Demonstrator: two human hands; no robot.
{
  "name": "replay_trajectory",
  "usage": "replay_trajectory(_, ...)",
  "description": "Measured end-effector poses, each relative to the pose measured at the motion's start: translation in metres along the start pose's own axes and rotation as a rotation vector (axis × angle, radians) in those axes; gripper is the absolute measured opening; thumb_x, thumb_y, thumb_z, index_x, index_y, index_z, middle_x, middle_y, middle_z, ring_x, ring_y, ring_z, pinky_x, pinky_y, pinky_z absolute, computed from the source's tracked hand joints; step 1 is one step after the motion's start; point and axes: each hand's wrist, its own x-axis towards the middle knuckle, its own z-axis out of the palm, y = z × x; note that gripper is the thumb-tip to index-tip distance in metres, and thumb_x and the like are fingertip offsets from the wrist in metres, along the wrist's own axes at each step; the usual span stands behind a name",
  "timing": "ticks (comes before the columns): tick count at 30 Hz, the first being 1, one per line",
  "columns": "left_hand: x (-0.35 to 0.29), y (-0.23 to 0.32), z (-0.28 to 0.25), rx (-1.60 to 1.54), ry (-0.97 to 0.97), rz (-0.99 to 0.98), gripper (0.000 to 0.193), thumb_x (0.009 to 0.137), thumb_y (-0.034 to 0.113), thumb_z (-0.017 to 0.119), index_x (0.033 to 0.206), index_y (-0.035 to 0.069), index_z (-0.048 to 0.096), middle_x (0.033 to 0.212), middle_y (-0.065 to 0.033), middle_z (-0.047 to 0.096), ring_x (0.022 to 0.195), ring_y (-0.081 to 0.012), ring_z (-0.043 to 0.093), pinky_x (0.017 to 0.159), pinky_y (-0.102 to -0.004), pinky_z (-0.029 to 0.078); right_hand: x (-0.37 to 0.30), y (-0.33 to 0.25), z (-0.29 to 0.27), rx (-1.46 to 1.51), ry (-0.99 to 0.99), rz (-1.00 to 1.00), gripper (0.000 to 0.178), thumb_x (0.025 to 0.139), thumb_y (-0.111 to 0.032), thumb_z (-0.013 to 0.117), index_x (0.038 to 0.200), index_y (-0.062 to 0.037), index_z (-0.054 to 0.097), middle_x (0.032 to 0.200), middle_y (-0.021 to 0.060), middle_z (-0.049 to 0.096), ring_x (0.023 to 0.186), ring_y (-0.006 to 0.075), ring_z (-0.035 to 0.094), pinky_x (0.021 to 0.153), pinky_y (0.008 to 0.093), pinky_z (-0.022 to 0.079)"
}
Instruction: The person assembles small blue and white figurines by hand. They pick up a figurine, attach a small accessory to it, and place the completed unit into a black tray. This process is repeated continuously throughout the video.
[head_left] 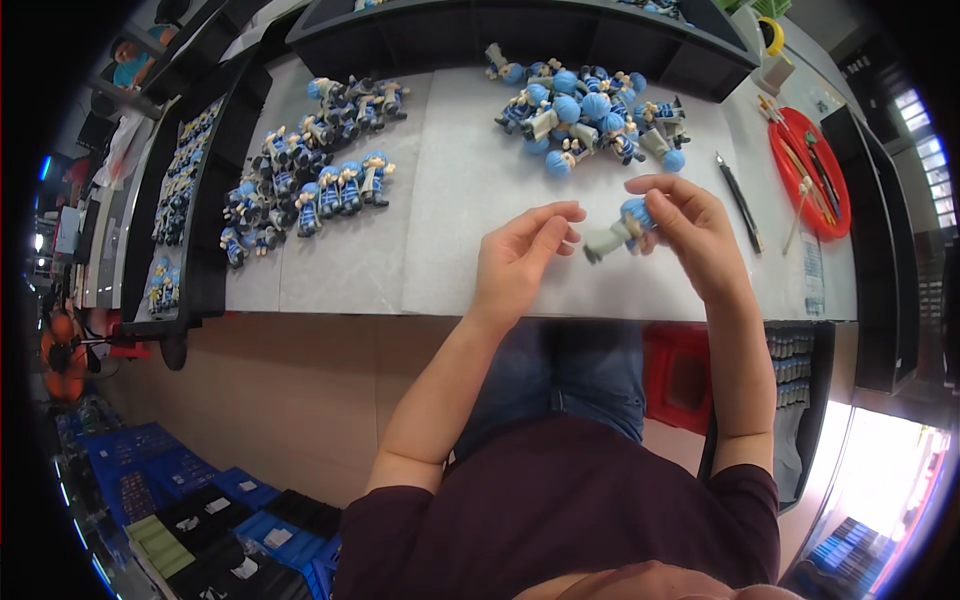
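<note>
Between the thumb and fingers of my right hand (pixel 690 230) is a small figurine (pixel 622 232) with blue hair and pale grey legs, tilted with its feet toward the left. My left hand (pixel 525 255) hovers just left of the figurine's feet, its fingers curled loosely and apart, holding nothing that I can see. Beyond my hands lies a heap of similar blue-haired figurines (pixel 580 110). Another group of figurines (pixel 320 160) covers the left part of the white table (pixel 450 190), some lined up side by side.
Right of my right hand lies a dark pen-like tool (pixel 738 200). A red oval tray (pixel 842 190) holds brushes and sticks. Long black bins (pixel 520 45) border the far edge, and a black tray (pixel 215 190) with figurines stands at left. A yellow tape roll (pixel 770 36) sits far right.
</note>
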Motion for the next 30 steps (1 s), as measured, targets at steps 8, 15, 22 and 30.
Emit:
replay_trajectory(8,0.000,-0.003,-0.004,0.007,-0.161,0.023,0.036,0.090,0.027,0.049,0.112,-0.002,0.052,0.091,-0.0036,0.059,0.082,-0.0090,0.055,0.074,-0.0231,0.044,0.005,0.013,0.031,-0.031,-0.049,0.144,0.040,0.086,-0.026,0.058,0.110,0.0034,0.048,0.073,0.0071,0.059,0.058,0.0073,0.054,0.051,0.0198,0.045)
replay_trajectory(15,0.005,-0.003,-0.011,-0.343,0.010,-0.056,0.032,0.090,0.022,0.048,0.113,-0.001,0.049,0.093,-0.0055,0.060,0.086,-0.0123,0.057,0.076,-0.0268,0.046,-0.014,0.034,0.041,0.312,-0.021,0.107,0.033,0.089,-0.020,0.051,0.110,0.0048,0.049,0.097,0.0154,0.058,0.084,0.0169,0.059,0.071,0.0263,0.050)
replay_trajectory(22,0.005,-0.001,-0.006,-0.327,0.078,-0.069,0.028,0.090,0.014,0.048,0.114,0.000,0.051,0.096,-0.0088,0.060,0.090,-0.0166,0.058,0.079,-0.0301,0.047,-0.020,0.052,0.042,0.163,-0.004,-0.087,0.025,0.087,-0.012,0.053,0.104,0.0058,0.053,0.099,0.0132,0.058,0.085,0.0166,0.058,0.074,0.0273,0.050)
replay_trajectory(30,0.005,-0.002,-0.005,-0.279,0.076,-0.051,0.025,0.086,0.011,0.054,0.110,0.000,0.054,0.096,-0.0074,0.060,0.088,-0.0148,0.057,0.078,-0.0311,0.047,-0.021,0.061,0.044,0.164,0.020,-0.174,0.024,0.089,-0.007,0.049,0.109,0.0048,0.047,0.097,0.0125,0.056,0.086,0.0160,0.057,0.076,0.0279,0.049)
